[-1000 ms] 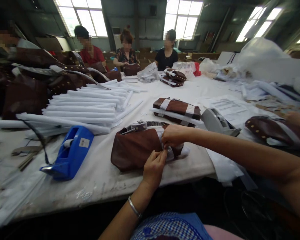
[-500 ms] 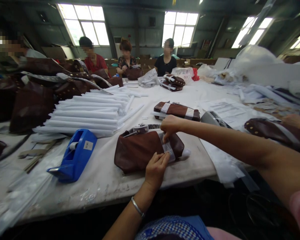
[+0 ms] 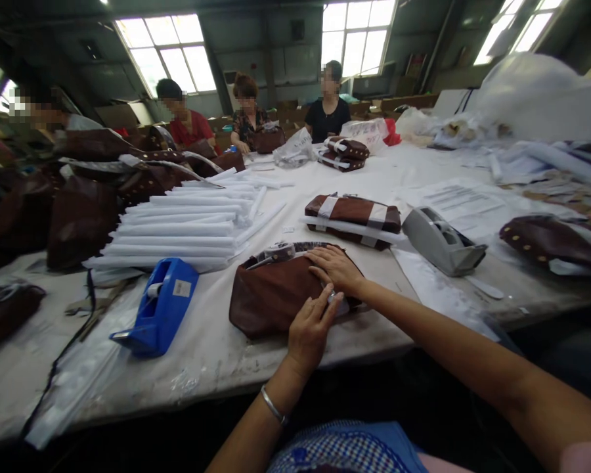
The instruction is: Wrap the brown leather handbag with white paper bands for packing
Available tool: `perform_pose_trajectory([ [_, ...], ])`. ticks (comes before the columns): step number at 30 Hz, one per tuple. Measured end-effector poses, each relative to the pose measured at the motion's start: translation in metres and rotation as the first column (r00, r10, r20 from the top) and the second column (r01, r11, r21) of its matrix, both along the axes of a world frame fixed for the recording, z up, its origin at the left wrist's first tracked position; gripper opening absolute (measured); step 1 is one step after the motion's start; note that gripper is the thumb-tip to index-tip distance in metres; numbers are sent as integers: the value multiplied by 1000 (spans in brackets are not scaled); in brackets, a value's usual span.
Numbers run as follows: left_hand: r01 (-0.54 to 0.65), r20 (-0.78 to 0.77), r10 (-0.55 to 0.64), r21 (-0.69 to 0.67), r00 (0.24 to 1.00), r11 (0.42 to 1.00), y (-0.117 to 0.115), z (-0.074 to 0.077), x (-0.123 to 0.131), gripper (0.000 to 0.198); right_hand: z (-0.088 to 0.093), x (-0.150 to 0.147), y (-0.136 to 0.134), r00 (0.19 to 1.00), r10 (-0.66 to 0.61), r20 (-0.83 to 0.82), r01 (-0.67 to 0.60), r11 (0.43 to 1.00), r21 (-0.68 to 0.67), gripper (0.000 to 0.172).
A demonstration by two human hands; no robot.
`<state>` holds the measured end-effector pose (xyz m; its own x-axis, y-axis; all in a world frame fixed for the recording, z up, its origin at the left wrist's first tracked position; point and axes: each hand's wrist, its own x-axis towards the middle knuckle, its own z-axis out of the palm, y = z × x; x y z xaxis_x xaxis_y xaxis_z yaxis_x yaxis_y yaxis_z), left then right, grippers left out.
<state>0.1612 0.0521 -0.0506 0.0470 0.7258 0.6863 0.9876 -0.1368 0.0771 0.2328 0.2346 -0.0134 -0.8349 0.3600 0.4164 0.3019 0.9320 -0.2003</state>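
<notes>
A brown leather handbag [image 3: 270, 299] lies on the white-covered table in front of me, its strap folded along the top edge. A translucent strip [image 3: 341, 306] runs round its right part, mostly hidden by my hands. My left hand [image 3: 309, 332], with a silver bracelet at the wrist, rests its outstretched fingers on the bag's front, against the strip. Lying flat over the bag's upper right is my right hand [image 3: 339, 270], fingers extended. A blue tape dispenser [image 3: 160, 307] stands left of the bag.
Behind it lies another brown bag [image 3: 353, 215] with wrapped bands. A grey tape dispenser [image 3: 440, 242], a studded bag [image 3: 546, 240] and a pile of white paper rolls [image 3: 172, 226] are around. Brown bags [image 3: 83, 213] heap at the left; several people sit across the table.
My right hand has gone from a closed grip on the strip to lying flat on the bag. My left fingers stay at the bag's front. The view has shifted slightly.
</notes>
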Motion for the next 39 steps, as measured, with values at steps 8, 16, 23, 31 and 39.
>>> perform_pose_trajectory([
  [8,63,-44,-66,-76,997,995,-13,-3,6,46,7,3,3,998,47,-30,-48,998,-30,39],
  [16,35,-158,-70,-211,985,977,-59,34,-44,48,29,14,-4,995,74,-67,-83,987,-136,39],
  [23,-220,-225,165,-248,960,943,-88,24,-99,69,11,72,-95,993,-115,17,78,547,-834,51],
  [31,-201,-93,185,-211,978,957,-79,10,-87,72,-4,50,-139,935,-321,-152,-299,-483,-823,53],
  [39,-254,-71,245,-169,967,952,-82,14,-77,63,2,11,-158,750,-626,-216,-561,-428,-708,43],
])
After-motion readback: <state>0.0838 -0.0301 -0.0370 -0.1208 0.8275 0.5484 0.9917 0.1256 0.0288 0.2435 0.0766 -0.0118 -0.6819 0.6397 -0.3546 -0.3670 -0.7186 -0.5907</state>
